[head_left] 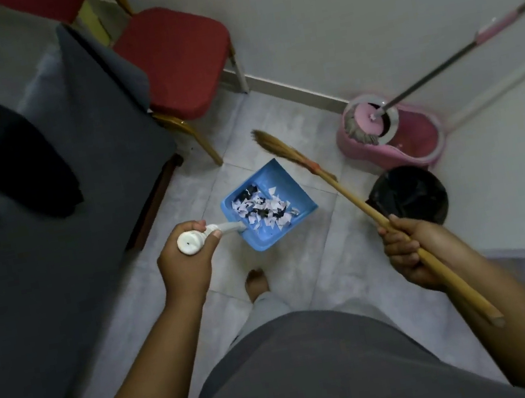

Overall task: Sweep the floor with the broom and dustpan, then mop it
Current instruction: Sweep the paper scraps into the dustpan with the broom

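Blue plastic dustpan (279,175): holds white and black paper scraps (263,209); left hand (184,260) grips its white handle. Right hand (408,250) fingers (397,245) wrapped round wooden-handled straw broom (350,194), bristles apparently off tiled floor (333,256).

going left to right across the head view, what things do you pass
grey-covered furniture → left hand → blue dustpan → black bin

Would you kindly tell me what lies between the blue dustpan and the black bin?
In the head view, the broom crosses with its wooden stick between the dustpan and the bin; the rest is bare floor.
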The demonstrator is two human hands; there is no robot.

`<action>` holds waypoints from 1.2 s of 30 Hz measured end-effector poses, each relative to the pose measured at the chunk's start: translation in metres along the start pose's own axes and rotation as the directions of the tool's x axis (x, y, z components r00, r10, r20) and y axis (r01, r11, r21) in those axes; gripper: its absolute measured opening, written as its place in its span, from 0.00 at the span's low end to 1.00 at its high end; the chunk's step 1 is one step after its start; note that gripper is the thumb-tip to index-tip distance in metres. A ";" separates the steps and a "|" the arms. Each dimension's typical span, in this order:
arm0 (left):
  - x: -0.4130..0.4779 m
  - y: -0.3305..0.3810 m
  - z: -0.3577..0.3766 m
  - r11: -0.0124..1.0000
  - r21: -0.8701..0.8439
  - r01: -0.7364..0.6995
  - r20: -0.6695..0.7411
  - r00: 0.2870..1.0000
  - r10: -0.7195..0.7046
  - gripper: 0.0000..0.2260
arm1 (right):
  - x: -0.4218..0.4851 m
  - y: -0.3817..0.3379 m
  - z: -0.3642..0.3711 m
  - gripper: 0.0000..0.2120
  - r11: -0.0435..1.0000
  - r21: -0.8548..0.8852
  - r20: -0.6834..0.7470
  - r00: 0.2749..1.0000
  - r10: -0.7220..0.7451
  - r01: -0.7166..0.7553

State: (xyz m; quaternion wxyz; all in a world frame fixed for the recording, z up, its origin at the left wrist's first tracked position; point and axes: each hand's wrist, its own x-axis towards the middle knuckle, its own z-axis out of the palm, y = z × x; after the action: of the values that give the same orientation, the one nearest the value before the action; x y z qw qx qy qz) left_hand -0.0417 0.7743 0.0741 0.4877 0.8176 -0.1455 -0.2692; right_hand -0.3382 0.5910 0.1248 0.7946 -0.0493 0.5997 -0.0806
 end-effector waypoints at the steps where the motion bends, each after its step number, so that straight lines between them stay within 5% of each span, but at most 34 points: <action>1: 0.011 0.003 0.002 1.000 0.007 -0.017 0.042 0.999 0.016 0.10 | -0.002 0.003 0.002 0.15 0.999 0.051 -0.015 1.000 -0.007 0.007; 9: 0.047 0.030 0.022 0.994 0.025 -0.108 0.272 0.958 0.097 0.09 | -0.036 0.070 -0.024 0.14 0.922 0.367 -0.031 0.992 -0.120 0.123; 22: 0.005 0.077 0.048 0.951 -0.104 -0.291 0.536 0.789 0.300 0.11 | -0.113 0.224 -0.060 0.14 0.681 0.643 -0.149 0.930 -0.337 0.350; 36: 0.028 0.137 0.141 0.942 -0.162 -0.293 0.733 0.603 0.314 0.11 | -0.094 0.252 -0.043 0.15 0.346 0.820 -0.409 0.890 -0.202 0.456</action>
State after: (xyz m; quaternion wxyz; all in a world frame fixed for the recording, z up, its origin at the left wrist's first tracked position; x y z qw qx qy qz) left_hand -0.0975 0.5926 0.1319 0.4327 0.5903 -0.4661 -0.4971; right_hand -0.3873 0.8566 0.1582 0.5838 0.2732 0.5281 -0.5529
